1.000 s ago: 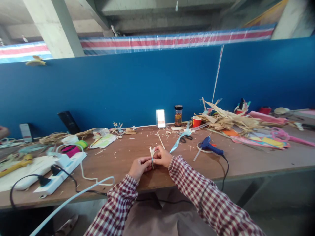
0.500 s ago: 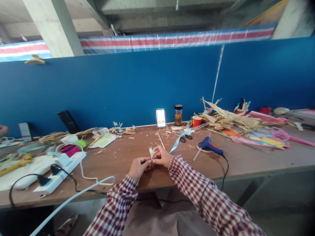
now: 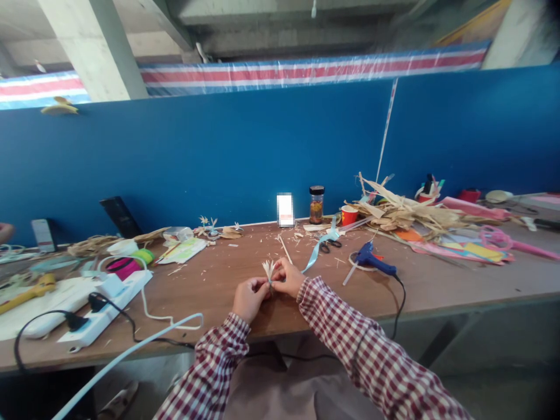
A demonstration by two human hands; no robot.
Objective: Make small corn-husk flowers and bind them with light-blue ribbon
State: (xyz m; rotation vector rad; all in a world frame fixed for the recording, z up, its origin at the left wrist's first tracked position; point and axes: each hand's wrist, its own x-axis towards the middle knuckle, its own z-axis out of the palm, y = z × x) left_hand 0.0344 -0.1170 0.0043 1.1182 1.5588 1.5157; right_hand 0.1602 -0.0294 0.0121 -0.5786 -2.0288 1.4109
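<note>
Since the earlier frame, in the head view, the left hand (image 3: 248, 298) and its checked cuff have edged slightly rightward, and the pale bundle (image 3: 268, 268) now shows its tips more fanned and leaning a little left. The right hand (image 3: 289, 279) has barely moved. I take this as a small turn or regrip of the bundle, so the fine handwork looks still under way rather than finished.

The bundle is in the lower middle of the frame, above the brown tabletop (image 3: 238, 254). Its long axis runs nearly upright in the picture, splayed tips upward, stem end down. Thumb and fingers of both hands pinch it near a light-blue band at its middle; fingers cover much of that part, so how firmly each presses I cannot tell.
</note>
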